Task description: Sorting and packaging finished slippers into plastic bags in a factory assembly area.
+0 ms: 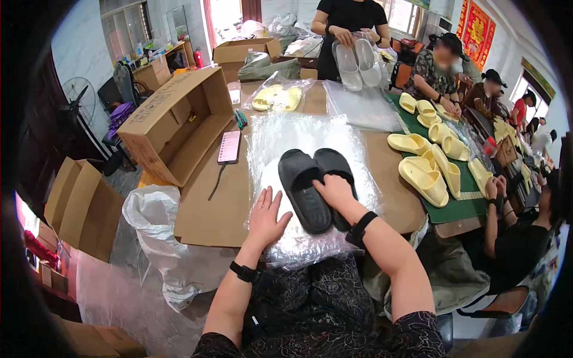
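Note:
A pair of black slide slippers (305, 203) lies side by side on a stack of clear plastic bags (271, 140) in front of me. My right hand (337, 194) is closed on the pair, its thumb side at the inner edges where the two slippers meet. Some of its fingertips are hidden by the slippers' straps. Flat on the bags, just left of the slippers, rests my left hand (267, 221), fingers spread and holding nothing.
Left of the bags lie a phone (229, 147) with a cable, green-handled scissors (240, 119) and an open cardboard box (179, 125). Bagged yellow slippers (276, 98) sit beyond. Yellow slippers (425, 180) cover a green mat at right. Across the table, a person holds bagged white slippers (358, 65).

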Demonstrator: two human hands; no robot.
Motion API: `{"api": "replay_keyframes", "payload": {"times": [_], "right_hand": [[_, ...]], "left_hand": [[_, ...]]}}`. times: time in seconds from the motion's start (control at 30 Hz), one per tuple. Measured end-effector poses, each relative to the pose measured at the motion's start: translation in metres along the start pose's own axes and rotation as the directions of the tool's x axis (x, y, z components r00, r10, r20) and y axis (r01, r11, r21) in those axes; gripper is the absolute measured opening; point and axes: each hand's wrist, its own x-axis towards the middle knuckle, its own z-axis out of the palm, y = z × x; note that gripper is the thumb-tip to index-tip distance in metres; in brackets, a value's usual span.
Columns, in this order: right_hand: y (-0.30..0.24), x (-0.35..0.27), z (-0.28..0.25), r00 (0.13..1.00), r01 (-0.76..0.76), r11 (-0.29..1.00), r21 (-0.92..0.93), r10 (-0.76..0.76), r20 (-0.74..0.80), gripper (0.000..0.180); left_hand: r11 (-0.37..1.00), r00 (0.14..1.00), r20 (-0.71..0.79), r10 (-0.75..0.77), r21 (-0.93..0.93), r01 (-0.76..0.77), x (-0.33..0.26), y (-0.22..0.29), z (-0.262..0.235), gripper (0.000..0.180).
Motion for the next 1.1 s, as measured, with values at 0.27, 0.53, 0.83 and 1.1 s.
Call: {"api": "replay_keyframes", "payload": {"times": [0.27, 0.53, 0.83, 1.1], "right_hand": [[0.102, -0.059, -0.038, 0.933, -0.213, 0.966, 0.145, 0.245, -0.264, 0.049], [0.088, -0.190, -0.071, 0.780, -0.061, 0.531, 0.845, 0.554, -0.291, 0.038], [0.069, -0.255, -0.076, 0.868, -0.014, 0.588, 0.809, 0.409, -0.282, 0.025], [0.066, -0.256, -0.080, 0.922, -0.082, 0.858, 0.507, 0.259, -0.289, 0.022]], "left_hand": [[0.998, 0.999, 0.046, 0.024, -0.065, -0.021, 0.003, 0.004, -0.006, 0.080], [0.972, 0.950, 0.216, 0.225, 0.025, -0.235, -0.001, 0.022, -0.035, 0.079], [0.966, 0.958, 0.157, 0.242, -0.133, -0.222, 0.011, 0.039, -0.025, 0.044], [0.906, 0.902, 0.382, 0.200, -0.422, -0.022, 0.021, 0.052, -0.045, 0.040]]}}
